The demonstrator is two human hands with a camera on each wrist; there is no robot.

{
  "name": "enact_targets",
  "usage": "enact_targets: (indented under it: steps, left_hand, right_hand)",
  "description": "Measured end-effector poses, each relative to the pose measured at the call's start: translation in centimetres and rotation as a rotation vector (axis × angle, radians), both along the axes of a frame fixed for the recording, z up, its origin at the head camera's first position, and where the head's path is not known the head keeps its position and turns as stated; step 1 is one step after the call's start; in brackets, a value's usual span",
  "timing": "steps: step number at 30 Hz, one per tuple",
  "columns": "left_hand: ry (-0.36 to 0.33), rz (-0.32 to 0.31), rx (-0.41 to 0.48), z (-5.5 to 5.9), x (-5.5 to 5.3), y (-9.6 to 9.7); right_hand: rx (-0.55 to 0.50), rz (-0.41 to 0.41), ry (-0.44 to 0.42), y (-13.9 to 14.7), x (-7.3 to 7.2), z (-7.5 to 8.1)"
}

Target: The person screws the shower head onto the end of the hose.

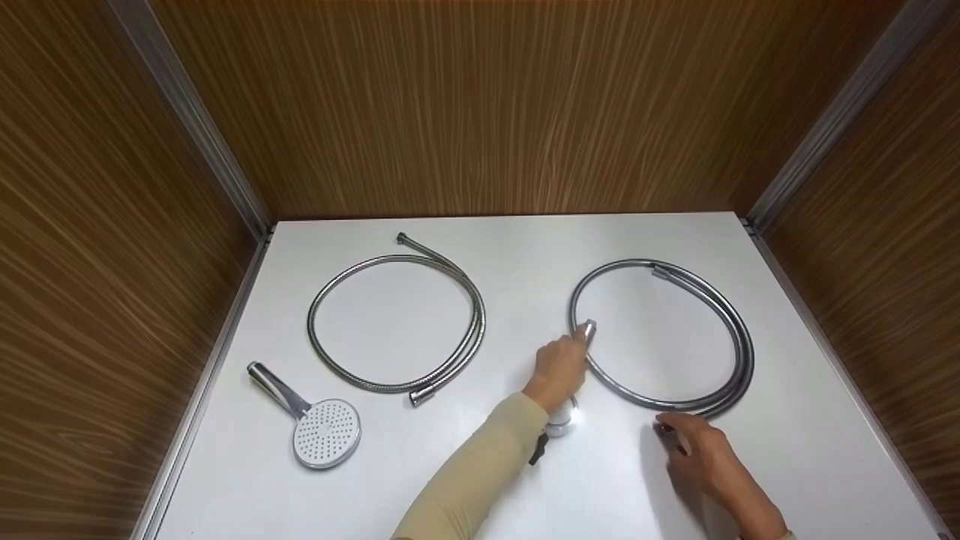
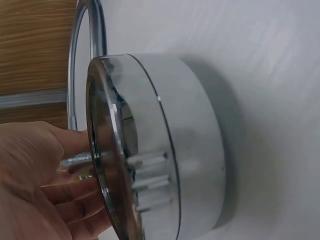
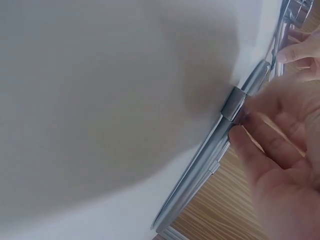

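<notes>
My left hand (image 1: 561,367) grips a hand shower by its chrome handle (image 1: 589,330), whose tip overlaps the grey shower hose in the head view. The hand shower's round head (image 2: 185,145) shows large in the left wrist view, close over the white table; in the head view the forearm partly hides it. My right hand (image 1: 701,454) is at the near side of the coiled grey shower hose (image 1: 742,360). Its thumb and fingertips pinch the hose's end fitting (image 3: 233,104). The hose's other end (image 1: 661,271) lies at the far side of the coil.
Left on the white table (image 1: 510,247) lies a second coiled metal hose (image 1: 311,322). Nearer, a second hand shower (image 1: 326,435) rests with its spray face up. Wood-grain panels (image 1: 480,112) close in the back and both sides.
</notes>
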State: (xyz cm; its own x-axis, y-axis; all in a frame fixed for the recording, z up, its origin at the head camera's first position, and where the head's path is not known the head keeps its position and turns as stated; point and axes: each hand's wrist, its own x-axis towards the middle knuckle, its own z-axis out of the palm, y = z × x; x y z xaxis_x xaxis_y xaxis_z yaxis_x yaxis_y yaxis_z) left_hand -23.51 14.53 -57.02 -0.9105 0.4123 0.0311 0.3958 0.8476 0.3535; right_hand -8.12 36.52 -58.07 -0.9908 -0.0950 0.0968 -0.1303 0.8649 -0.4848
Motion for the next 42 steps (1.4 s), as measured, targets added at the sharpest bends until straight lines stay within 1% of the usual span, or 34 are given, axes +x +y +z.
enact_targets:
  steps: [2, 3, 5, 8, 10, 14, 17, 19, 21, 23, 29, 31, 33, 37, 39, 42]
  left_hand:
    - [0.002, 0.004, -0.012, 0.0, 0.0, 0.0]
    - [0.001, 0.005, -0.017, 0.0, 0.0, 0.0]
    - [-0.014, 0.011, -0.006, 0.0, -0.1, 0.0]
    - [-0.034, 0.011, 0.008, -0.1, -0.2, 0.1]
    - [-0.043, 0.011, 0.017, -0.2, -0.2, 0.0]
    - [-0.045, 0.008, 0.028, -0.4, -0.2, 0.1]
    - [-0.037, 0.005, 0.021, -0.4, -0.2, 0.1]
    - [-0.033, 0.000, 0.009, -0.4, -0.2, 0.1]
    - [-0.036, -0.010, -0.003, -0.4, -0.1, 0.1]
    - [-0.035, -0.020, -0.021, -0.2, -0.1, 0.1]
    - [-0.017, -0.061, -0.064, 0.3, 0.2, 0.0]
    - [-0.011, -0.074, -0.078, 0.4, 0.3, -0.2]
    - [0.002, -0.091, -0.113, 0.5, 0.4, -0.3]
    - [0.051, -0.139, -0.194, 0.7, 0.6, -0.6]
    - [0.074, -0.166, -0.213, 0.7, 0.6, -0.7]
    - [0.109, -0.217, -0.225, 0.8, 0.8, -1.1]
  right_hand:
    - [0.005, -0.022, -0.082, -0.1, -0.2, 0.3]
    - [0.010, -0.033, -0.101, -0.1, -0.2, 0.4]
    - [0.025, -0.038, -0.098, -0.1, -0.4, 0.5]
    - [0.062, -0.036, -0.061, 0.0, -0.5, 0.5]
    - [0.084, -0.029, -0.054, 0.0, -0.6, 0.4]
    - [0.093, -0.023, -0.095, 0.1, -0.9, 0.2]
    - [0.063, -0.032, -0.128, 0.1, -1.0, 0.0]
    - [0.042, -0.035, -0.133, 0.2, -1.0, -0.2]
    - [0.030, -0.032, -0.115, 0.3, -0.9, -0.4]
    - [0.043, -0.017, -0.077, 0.3, -0.9, -0.6]
    - [0.116, 0.025, 0.099, 0.5, -1.0, -0.9]
    - [0.133, 0.030, 0.141, 0.5, -0.9, -1.0]
    - [0.142, 0.034, 0.152, 0.6, -1.0, -1.0]
    - [0.140, 0.034, 0.121, 0.8, -1.1, -1.0]
    - [0.136, 0.038, 0.118, 0.8, -1.1, -0.9]
    - [0.124, 0.039, 0.147, 0.7, -1.2, -1.0]
